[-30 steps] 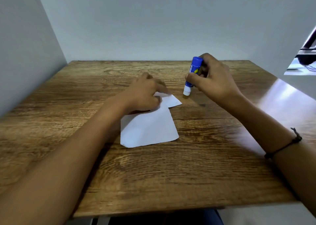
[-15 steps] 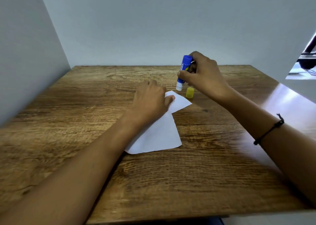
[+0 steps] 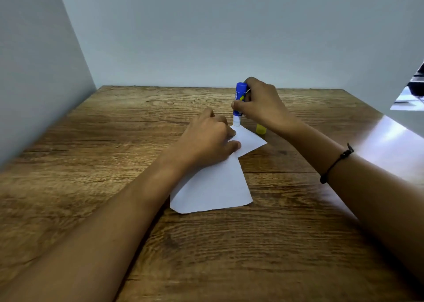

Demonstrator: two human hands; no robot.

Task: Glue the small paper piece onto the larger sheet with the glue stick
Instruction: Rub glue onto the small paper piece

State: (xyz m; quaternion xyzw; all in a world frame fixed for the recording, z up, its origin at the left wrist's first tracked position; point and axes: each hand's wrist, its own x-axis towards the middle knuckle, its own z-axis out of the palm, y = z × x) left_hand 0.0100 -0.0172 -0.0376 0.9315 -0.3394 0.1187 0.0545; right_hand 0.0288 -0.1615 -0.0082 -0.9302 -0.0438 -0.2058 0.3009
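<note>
A wooden table (image 3: 286, 244) bears the larger sheet (image 3: 213, 189) and a yellow cap (image 3: 261, 129).

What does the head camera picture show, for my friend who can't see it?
A right hand holds a blue glue stick upright, tip down at the far corner of a small white paper piece. The left hand presses it onto a larger white sheet on a wooden table.

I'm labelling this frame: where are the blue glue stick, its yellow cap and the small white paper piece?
Blue glue stick (image 3: 240, 96): head view, blue barrel.
Yellow cap (image 3: 260, 129): head view, visible side.
Small white paper piece (image 3: 251, 141): head view, bare middle.
</note>
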